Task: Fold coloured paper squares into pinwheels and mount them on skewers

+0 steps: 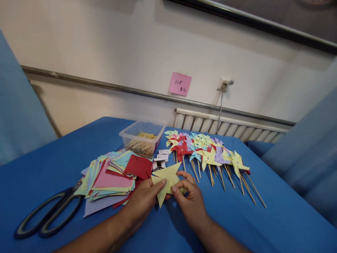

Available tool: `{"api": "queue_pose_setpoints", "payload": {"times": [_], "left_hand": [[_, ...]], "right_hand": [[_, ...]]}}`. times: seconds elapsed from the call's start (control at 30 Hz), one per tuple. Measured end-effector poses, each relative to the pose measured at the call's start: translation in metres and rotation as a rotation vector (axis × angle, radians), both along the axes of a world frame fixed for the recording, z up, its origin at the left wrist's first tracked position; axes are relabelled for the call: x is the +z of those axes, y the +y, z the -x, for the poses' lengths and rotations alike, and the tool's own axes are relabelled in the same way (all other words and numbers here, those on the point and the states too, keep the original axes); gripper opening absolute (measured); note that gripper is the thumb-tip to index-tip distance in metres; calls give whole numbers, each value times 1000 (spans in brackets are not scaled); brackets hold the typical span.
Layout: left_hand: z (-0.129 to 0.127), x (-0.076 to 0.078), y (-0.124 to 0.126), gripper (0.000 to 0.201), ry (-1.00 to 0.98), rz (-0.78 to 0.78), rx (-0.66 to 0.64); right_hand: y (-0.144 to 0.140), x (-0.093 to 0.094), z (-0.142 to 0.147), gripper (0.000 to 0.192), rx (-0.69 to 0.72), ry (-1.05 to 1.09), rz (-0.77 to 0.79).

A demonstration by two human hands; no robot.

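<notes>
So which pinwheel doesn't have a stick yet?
The yellow pinwheel held between the left hand and right hand. It shows no stick, while the finished pinwheels lying behind on the blue table each have a wooden one.

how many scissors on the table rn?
1. The scissors lie at the table's left front edge, blades tucked under the stack of coloured paper squares, left of the left hand. Another pair could be hidden under the stack.

blue-covered table (276, 225) with scissors (47, 214), paper squares (110, 179), stick tub (142, 137), pinwheels (207, 151), perhaps pin packets (161, 159)
</notes>
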State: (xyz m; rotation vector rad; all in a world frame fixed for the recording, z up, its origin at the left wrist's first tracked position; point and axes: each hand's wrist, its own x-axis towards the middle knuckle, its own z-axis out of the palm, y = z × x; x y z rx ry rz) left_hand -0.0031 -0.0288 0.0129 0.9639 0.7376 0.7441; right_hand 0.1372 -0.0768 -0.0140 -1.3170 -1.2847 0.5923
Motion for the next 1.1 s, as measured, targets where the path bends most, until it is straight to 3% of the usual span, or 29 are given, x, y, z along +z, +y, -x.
{"api": "queue_pose_setpoints", "payload": {"times": [0.6,0.83,0.97,1.1], "left_hand": [[-2,-8,6,43,125,-43,9],[-3,-3,3,38,165,-69,42],[-2,2,2,34,221,-97,64],[2,6,4,32,248,-91,54]], "right_hand": [[2,-2,3,16,4,25,79],[0,-3,4,16,8,53,91],[3,-6,2,14,26,256,71],[7,-6,-2,30,119,569,72]]}}
